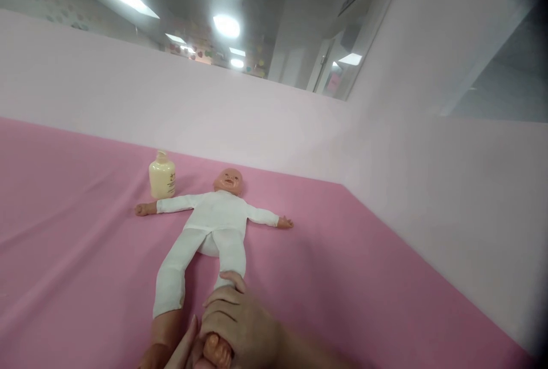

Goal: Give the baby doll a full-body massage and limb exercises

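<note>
A pale yellow pump bottle (pixel 162 178) is seen standing upright on the pink sheet (pixel 64 232), just beside the outstretched arm of a baby doll (pixel 214 218). The doll lies on its back in the middle of the sheet, arms spread, dressed in a white suit, with its legs pointing toward the camera. The left hand (pixel 182 352) is only partly in view at the bottom edge; its fingers lie against the doll's foot, but whether its grip is closed cannot be told. The right hand (pixel 237 323) is wrapped around the doll's foot (pixel 216 352) and lower leg, its grip closed on that leg. The doll is judged to be light, with hard plastic limbs and head and possibly a softer body under the cloth, so it would flop if lifted by one leg. A hold at the ankle is judged secure; the loose fabric may slide over the plastic beneath. A pale pink wall (pixel 428 186) borders the sheet behind and to the right
</note>
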A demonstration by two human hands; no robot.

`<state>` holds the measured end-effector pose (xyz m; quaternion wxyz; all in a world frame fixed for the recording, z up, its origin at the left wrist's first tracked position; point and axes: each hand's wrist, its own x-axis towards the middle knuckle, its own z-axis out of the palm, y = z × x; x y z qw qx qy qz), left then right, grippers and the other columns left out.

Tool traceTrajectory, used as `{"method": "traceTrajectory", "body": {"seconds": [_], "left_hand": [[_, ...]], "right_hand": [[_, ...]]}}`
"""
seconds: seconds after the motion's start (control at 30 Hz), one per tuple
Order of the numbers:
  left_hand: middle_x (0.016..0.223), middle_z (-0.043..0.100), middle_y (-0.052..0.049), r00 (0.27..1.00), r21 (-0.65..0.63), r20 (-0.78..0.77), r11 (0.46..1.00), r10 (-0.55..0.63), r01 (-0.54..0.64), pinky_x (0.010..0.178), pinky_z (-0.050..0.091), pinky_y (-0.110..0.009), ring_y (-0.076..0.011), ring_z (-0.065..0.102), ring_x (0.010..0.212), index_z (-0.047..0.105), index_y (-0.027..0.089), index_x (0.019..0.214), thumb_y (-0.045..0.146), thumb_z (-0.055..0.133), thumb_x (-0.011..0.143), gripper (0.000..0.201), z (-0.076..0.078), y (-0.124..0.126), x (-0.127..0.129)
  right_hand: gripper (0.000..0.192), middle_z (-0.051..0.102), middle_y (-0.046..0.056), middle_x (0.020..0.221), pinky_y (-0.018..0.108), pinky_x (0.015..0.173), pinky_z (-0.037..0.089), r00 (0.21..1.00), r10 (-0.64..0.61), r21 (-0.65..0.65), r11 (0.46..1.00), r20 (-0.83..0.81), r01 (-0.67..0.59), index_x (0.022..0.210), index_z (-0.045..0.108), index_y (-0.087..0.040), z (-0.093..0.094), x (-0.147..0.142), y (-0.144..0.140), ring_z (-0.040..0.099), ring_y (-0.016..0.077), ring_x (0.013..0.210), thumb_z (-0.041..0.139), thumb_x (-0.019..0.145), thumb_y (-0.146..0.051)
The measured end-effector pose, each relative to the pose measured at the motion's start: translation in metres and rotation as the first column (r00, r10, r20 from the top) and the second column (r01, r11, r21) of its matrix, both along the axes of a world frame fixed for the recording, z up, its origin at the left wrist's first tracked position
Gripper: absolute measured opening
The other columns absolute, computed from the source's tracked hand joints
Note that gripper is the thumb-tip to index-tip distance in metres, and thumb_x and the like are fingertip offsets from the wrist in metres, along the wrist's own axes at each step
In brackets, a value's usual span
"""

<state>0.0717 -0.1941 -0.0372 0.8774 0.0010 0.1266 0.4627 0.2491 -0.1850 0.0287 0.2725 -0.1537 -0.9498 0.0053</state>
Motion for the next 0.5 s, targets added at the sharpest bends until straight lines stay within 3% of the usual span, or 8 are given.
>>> {"method": "traceTrajectory", "body": {"seconds": [0.1, 0.17, 0.3, 0.5], "left_hand": [[0.081, 0.077, -0.007, 0.999, -0.02, 0.023, 0.999, -0.025, 0.026, 0.068, 0.061, -0.04, -0.031, 0.071, 0.099, 0.077, 0.024, 0.099, 0.058, 0.041, 0.089, 0.05, -0.006, -0.004, 0.004], [0.079, 0.076, -0.007, 0.999, -0.036, 0.034, 0.998, -0.043, 0.044, 0.065, 0.061, -0.041, -0.0319, 0.072, 0.096, 0.077, 0.024, 0.097, 0.058, 0.036, 0.09, 0.054, -0.007, -0.005, 0.009], [0.091, 0.076, -0.008, 0.999, -0.014, -0.002, 0.999, -0.04, 0.04, 0.081, 0.061, -0.043, -0.033, 0.066, 0.111, 0.075, 0.031, 0.108, 0.055, 0.057, 0.082, 0.04, -0.007, -0.01, 0.014], [0.115, 0.07, -0.008, 0.997, 0.052, -0.073, 0.999, 0.014, -0.01, 0.105, 0.045, -0.051, -0.0311, 0.052, 0.13, 0.061, 0.029, 0.131, 0.046, 0.052, 0.088, 0.047, -0.001, -0.044, 0.014]], "right_hand": [[0.026, 0.064, -0.004, 0.076, 0.036, 0.108, 0.032, 1.0, 0.013, -0.009, 1.0, 0.02, -0.013, 0.076, 0.048, -0.022, -0.009, 0.001, 0.001, 0.059, 0.0114, 0.08, 0.059, 0.085, -0.043], [0.027, 0.064, -0.004, 0.075, 0.035, 0.105, 0.034, 0.999, 0.036, -0.013, 0.999, 0.007, -0.036, 0.077, 0.048, -0.022, -0.013, 0.002, 0.002, 0.058, 0.0112, 0.078, 0.057, 0.087, -0.045], [0.037, 0.066, -0.002, 0.08, 0.036, 0.104, 0.035, 0.996, 0.089, 0.014, 0.996, -0.03, -0.089, 0.082, 0.049, -0.022, -0.012, 0.003, 0.008, 0.06, 0.0124, 0.08, 0.056, 0.084, -0.058], [0.043, 0.069, 0.002, 0.094, 0.041, 0.107, 0.029, 0.997, 0.046, 0.027, 0.999, -0.056, -0.044, 0.093, 0.054, -0.022, -0.001, 0.002, 0.013, 0.061, 0.0173, 0.096, 0.061, 0.076, -0.061]]}}
